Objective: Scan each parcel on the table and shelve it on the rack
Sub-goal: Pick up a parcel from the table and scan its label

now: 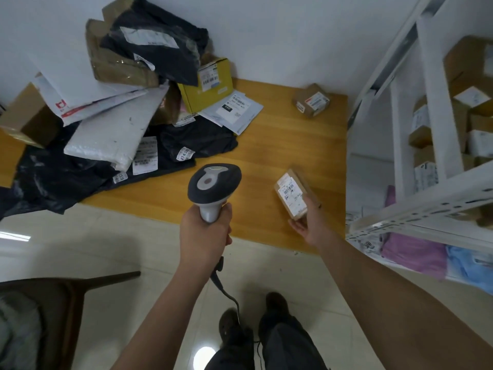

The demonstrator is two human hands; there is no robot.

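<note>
Left of the held small box (294,193), parcels (128,108) crowd the table (280,145).

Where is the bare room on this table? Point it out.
Bare wood runs down the table on the right, between the black bags and the right edge, broken only by a small box at the back. The left half is crowded with stacked parcels.

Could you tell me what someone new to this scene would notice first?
Most striking is the barcode scanner gripped in the left hand at centre, beside a small labelled box held in the right hand over the wooden table. Behind, a heap of parcels covers the table's left; a white rack stands right.
</note>
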